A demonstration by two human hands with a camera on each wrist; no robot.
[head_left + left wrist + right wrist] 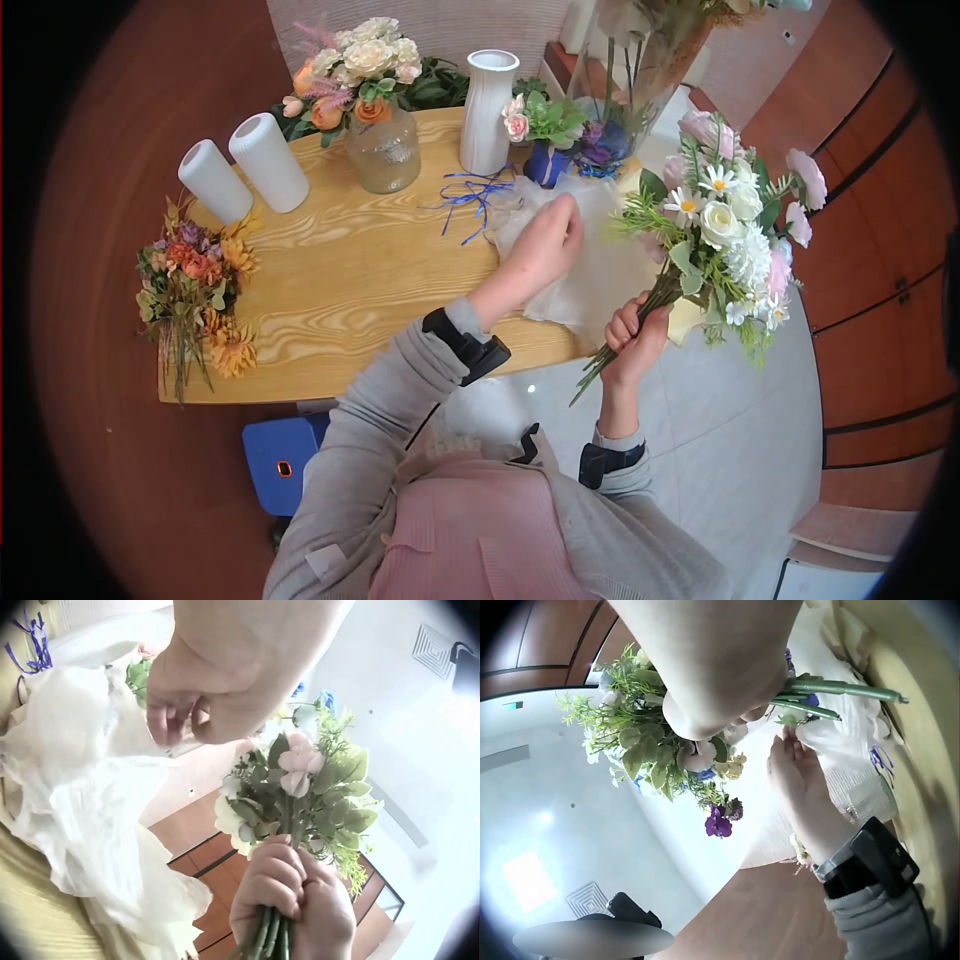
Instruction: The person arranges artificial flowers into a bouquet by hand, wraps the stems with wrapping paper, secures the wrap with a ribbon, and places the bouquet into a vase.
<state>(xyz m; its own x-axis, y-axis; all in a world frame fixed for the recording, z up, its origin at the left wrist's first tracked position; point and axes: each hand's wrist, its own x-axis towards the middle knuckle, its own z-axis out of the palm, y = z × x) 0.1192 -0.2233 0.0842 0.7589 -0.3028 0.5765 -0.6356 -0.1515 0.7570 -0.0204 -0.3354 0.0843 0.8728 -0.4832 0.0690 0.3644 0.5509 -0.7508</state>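
Note:
My right hand grips a mixed bouquet by its bundled green stems, over the table's right end. White roses, daisies and pale pink blooms fan out to the upper right, and the stem ends poke out below the fist. To the left of it, my left hand hovers with loosely bent fingers over a crumpled sheet of white wrapping. Nothing shows between the fingers in the left wrist view. Curly blue ribbon lies beside the wrapping.
On the wooden table stand a ribbed white vase, a glass jar of roses, a small blue pot and two white cylinders. Dried-looking flowers lie at its left edge. A blue stool stands below.

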